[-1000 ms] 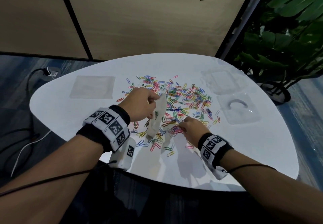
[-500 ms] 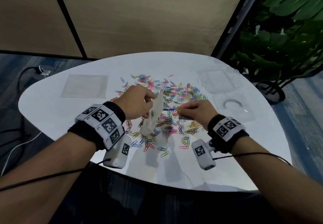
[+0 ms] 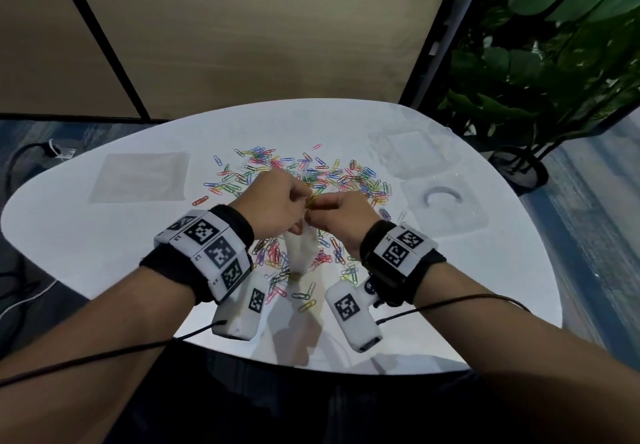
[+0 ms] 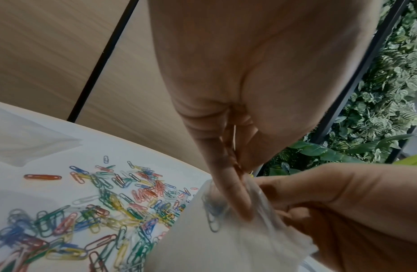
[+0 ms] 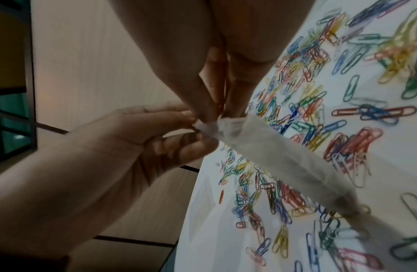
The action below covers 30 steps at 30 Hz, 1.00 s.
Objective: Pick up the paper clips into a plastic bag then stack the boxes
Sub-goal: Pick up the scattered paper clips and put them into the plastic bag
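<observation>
Several coloured paper clips (image 3: 322,175) lie scattered over the middle of the white table (image 3: 86,236). My left hand (image 3: 299,213) pinches the top edge of a small clear plastic bag (image 3: 301,253), which hangs down with a few clips in its bottom. In the left wrist view the fingers (image 4: 238,198) grip the bag's mouth (image 4: 226,230). My right hand (image 3: 313,205) is right against the bag's mouth, pinching a yellow clip (image 3: 309,201). The right wrist view shows its fingertips (image 5: 210,112) closed at the bag's opening (image 5: 217,128). Two clear boxes (image 3: 412,156) (image 3: 445,210) sit at the right.
A flat pile of clear plastic bags (image 3: 138,177) lies at the table's left. A potted plant (image 3: 540,73) stands beyond the right edge, and a wood-panelled wall (image 3: 259,28) rises behind. Cables lie on the floor at left (image 3: 20,156). The near table edge is close to my wrists.
My right hand rose from the pile with clips pinched and moved left to the bag's mouth. The left hand kept hold of the bag, which now hangs between both hands.
</observation>
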{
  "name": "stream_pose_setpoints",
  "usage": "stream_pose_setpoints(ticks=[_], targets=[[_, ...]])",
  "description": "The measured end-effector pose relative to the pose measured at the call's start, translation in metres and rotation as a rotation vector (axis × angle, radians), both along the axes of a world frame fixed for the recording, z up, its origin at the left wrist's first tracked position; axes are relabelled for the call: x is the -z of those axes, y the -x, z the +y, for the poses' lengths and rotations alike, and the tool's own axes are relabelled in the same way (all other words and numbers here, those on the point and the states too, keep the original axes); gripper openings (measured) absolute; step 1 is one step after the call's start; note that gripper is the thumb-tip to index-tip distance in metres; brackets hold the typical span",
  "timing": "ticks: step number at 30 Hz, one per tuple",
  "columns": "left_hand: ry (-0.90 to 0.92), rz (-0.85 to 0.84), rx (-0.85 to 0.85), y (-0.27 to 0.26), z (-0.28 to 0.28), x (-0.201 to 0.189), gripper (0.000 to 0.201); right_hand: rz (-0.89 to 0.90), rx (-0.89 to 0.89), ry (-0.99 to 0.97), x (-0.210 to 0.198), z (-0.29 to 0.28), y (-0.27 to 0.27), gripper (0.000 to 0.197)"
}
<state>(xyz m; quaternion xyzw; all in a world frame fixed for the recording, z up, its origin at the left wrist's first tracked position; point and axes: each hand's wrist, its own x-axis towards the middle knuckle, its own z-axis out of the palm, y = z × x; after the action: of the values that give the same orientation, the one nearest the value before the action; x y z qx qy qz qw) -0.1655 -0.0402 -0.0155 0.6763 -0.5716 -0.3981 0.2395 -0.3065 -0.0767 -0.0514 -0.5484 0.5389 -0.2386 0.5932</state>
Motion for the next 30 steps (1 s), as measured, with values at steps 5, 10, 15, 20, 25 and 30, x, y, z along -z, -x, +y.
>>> stream_pose_setpoints(ticks=[5, 10, 15, 20, 25, 30], targets=[[0.034, 0.009, 0.017, 0.004, -0.004, -0.001, 0.029, 0.189, -0.111, 0.199, -0.004, -0.006, 0.008, 0.017], [0.044, -0.005, 0.02, 0.005, -0.004, 0.003, 0.032, 0.485, -0.256, 0.419, -0.006, -0.004, 0.003, 0.024], [0.064, -0.063, 0.054, 0.0, -0.001, 0.005, 0.033, 0.668, -0.477, 0.6, -0.008, 0.001, 0.002, 0.027], [0.126, -0.14, 0.03, -0.006, 0.001, 0.001, 0.031, 0.135, -0.278, 0.282, -0.02, -0.003, 0.012, 0.02], [0.141, -0.195, -0.076, -0.021, -0.002, 0.002, 0.028, 0.586, -0.352, 0.373, 0.007, -0.039, 0.062, 0.034], [0.116, -0.191, -0.108, -0.023, -0.002, 0.003, 0.032, 1.056, -0.607, 0.202, 0.068, -0.031, 0.108, 0.12]])
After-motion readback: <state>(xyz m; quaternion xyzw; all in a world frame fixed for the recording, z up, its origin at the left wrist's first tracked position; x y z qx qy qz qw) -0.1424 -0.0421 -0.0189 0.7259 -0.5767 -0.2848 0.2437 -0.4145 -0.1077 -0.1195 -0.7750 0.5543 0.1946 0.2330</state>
